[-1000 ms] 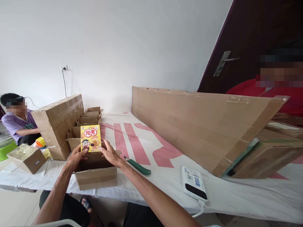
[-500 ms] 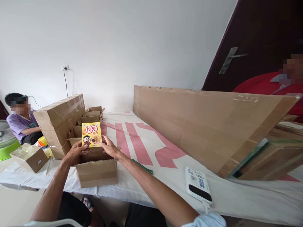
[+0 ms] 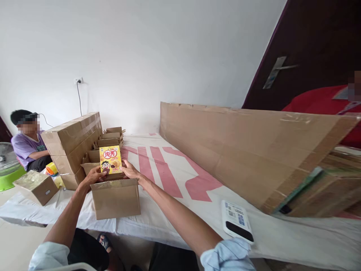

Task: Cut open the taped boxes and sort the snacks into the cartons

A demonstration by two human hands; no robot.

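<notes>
Between my two hands is a yellow snack box [image 3: 111, 160] with red lettering and a cartoon figure, its printed front towards me. My left hand [image 3: 95, 175] grips its lower left edge, and my right hand [image 3: 130, 170] has hold of its lower right edge. Right below the snack box stands an open cardboard carton [image 3: 116, 200] at the near edge of the table. The carton's inside is mostly hidden by its front wall and my hands.
Several open cartons [image 3: 113, 136] line up behind, beside a stack of closed cartons [image 3: 64, 141]. A long cardboard panel [image 3: 239, 150] stands across the table [image 3: 194, 226]. A white device [image 3: 237, 221] lies at right. One person [image 3: 29, 150] sits at left; another in red [image 3: 318, 98] is behind the panel.
Both forearms have drawn a little towards the far side, and the near carton's front edge looks slightly higher. The snack box stays held in both hands, and the view has shifted slightly.
</notes>
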